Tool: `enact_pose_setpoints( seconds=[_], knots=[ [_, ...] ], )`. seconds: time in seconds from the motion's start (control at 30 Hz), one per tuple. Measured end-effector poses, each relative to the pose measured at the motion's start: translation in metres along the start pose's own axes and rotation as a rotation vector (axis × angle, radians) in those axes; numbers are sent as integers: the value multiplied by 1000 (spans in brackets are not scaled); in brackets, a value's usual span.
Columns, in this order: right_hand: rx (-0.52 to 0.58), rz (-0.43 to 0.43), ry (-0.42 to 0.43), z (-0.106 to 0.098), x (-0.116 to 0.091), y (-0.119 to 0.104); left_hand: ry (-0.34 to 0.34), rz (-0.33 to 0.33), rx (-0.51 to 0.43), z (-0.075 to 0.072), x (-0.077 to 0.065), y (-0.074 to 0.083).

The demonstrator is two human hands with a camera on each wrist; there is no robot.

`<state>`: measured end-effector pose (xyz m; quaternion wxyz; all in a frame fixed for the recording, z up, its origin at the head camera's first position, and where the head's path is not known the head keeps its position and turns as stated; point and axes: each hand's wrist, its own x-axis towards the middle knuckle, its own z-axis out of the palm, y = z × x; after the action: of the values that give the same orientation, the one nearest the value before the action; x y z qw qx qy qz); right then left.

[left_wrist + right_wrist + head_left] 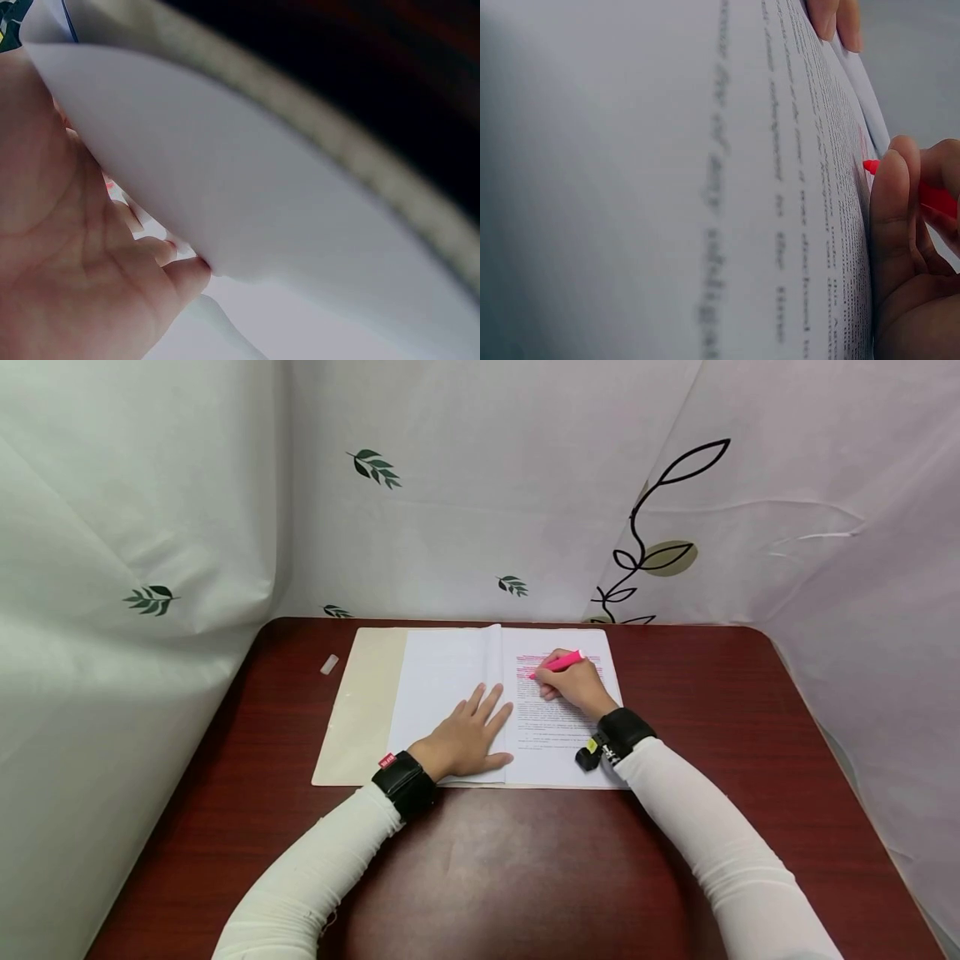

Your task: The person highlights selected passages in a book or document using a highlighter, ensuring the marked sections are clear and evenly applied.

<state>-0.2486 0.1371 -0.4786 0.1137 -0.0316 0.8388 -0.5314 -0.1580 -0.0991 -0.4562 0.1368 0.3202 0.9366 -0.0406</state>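
Observation:
An open document with a cream cover (pixel 352 710) lies on the table. Its right page (pixel 547 760) carries printed text, with pink marked lines near the top. My right hand (pixel 573 685) pinches a pink highlighter (pixel 564 662), its tip down at the marked lines. The right wrist view shows the red-pink tip (pixel 871 166) close to the page, between thumb and fingers. My left hand (pixel 472 739) rests with spread fingers on the blank left page (pixel 442 668), fingertips at the fold. In the left wrist view, its palm (pixel 82 255) sits against the curving white paper (pixel 217 150).
A small whitish translucent piece (pixel 329 664) lies on the dark red-brown table (pixel 525 877), left of the document. White curtains (pixel 450 527) with leaf prints hang behind the table and along its sides. A black wrist camera (pixel 588 756) hangs over the right page's lower edge.

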Motion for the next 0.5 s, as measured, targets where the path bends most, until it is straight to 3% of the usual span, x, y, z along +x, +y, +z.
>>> enact_pose_setpoints(
  seconds=[0.5],
  knots=[
    [2,-5,5,-3,-1,2,-7,1,-10,1,0,0]
  ],
)
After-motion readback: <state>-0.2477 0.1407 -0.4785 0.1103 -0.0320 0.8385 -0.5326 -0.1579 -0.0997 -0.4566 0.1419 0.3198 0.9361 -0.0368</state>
